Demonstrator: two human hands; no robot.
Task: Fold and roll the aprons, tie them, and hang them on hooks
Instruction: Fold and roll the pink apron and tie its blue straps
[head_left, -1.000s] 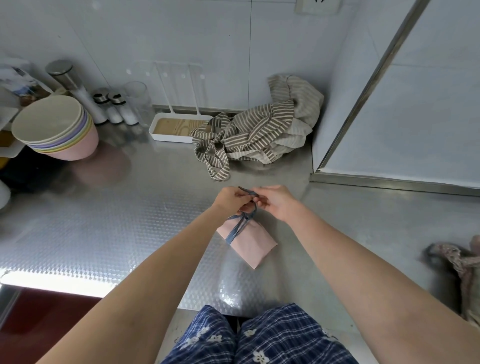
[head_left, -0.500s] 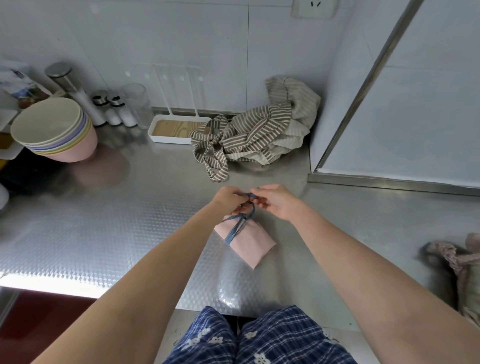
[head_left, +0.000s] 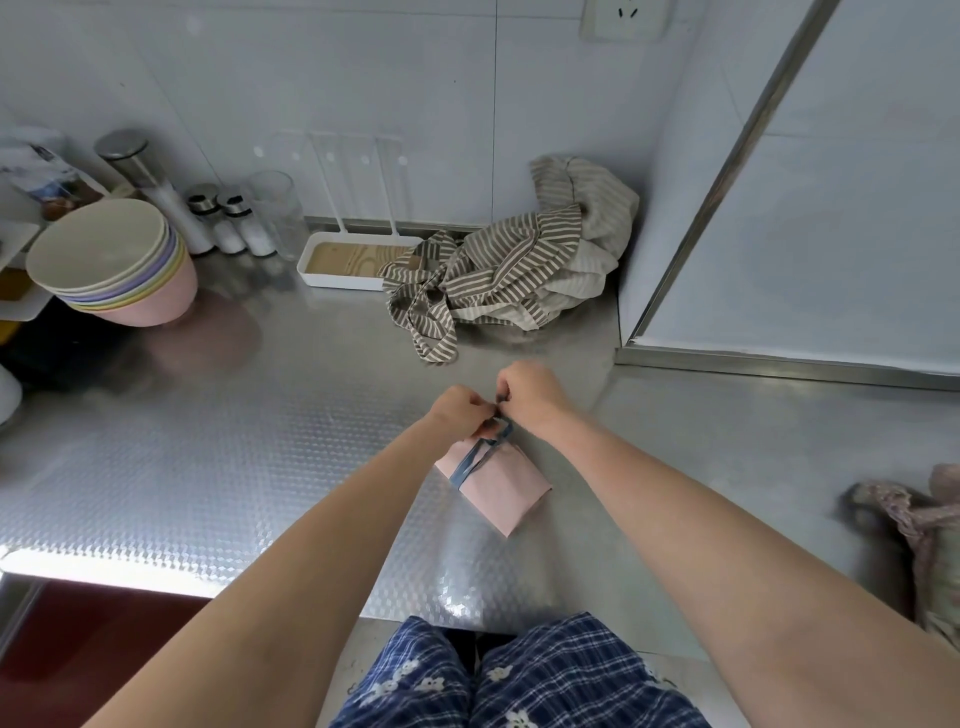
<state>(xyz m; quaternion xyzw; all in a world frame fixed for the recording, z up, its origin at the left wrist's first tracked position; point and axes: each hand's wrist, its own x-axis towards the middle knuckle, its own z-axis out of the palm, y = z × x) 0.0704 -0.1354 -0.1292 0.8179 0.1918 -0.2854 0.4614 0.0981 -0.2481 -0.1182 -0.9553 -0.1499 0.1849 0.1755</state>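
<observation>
A pink apron (head_left: 506, 486), folded and rolled into a small bundle, lies on the steel counter (head_left: 234, 447) in front of me. Blue-grey straps (head_left: 475, 457) wrap around it. My left hand (head_left: 462, 410) and my right hand (head_left: 530, 392) meet at the bundle's far end, and each pinches the straps with curled fingers. A crumpled brown-and-white striped apron (head_left: 498, 270) is heaped at the back against the wall. Another pale patterned cloth bundle (head_left: 930, 525) sits at the right edge.
A stack of pastel bowls (head_left: 111, 265) stands at the back left, beside shakers (head_left: 236, 223) and a glass (head_left: 278, 213). A white tray rack (head_left: 348, 260) sits by the wall. A steel-framed panel (head_left: 779, 358) borders the right side.
Both hands have shifted slightly away from me along the bundle's end while working the straps. The pink bundle has stayed in place.
</observation>
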